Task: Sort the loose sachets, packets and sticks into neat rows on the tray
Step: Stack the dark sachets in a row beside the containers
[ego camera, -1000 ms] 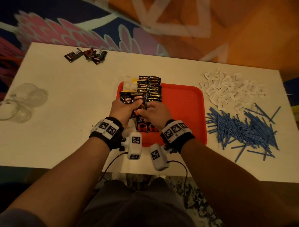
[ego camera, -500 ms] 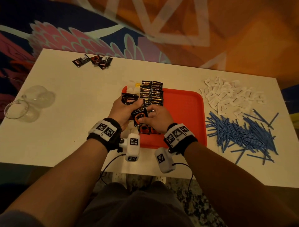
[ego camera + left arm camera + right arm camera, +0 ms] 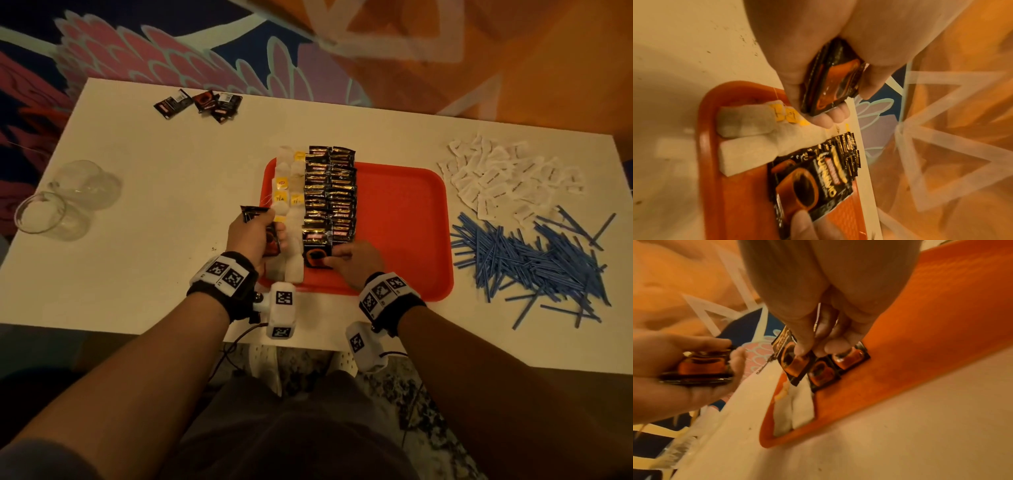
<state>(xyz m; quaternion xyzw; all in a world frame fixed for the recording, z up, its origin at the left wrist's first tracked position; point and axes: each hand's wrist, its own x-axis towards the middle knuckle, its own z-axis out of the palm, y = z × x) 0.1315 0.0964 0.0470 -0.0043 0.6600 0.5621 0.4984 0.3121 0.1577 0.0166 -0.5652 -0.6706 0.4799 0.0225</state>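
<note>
A white worktop [image 3: 144, 219] carries a red tray [image 3: 404, 219], which sits in the middle near the person. On the tray's left part, two rows of tea bags [image 3: 286, 192] and two rows of dark coffee sachets [image 3: 330, 192] run from the near edge to the far edge, long axis along the rows.

Off to the right lie a heap of blue sticks [image 3: 534, 260] and, farther back, white packets [image 3: 507, 178]; a few dark sachets [image 3: 202, 102] wait at the far left, beside clear glasses [image 3: 61, 202] lying nearer.

The right hand [image 3: 356, 263] presses and pinches a coffee sachet [image 3: 317, 255] at the near end of the dark rows, thumb and fingers [image 3: 803, 347] closed on it. The left hand [image 3: 255, 236], just left of the rows, grips a small stack of sachets [image 3: 830, 84], perhaps three, though blur hides the count.

The next sachet lies in the left hand, so the nearer right fingers only need to reach left for it.
</note>
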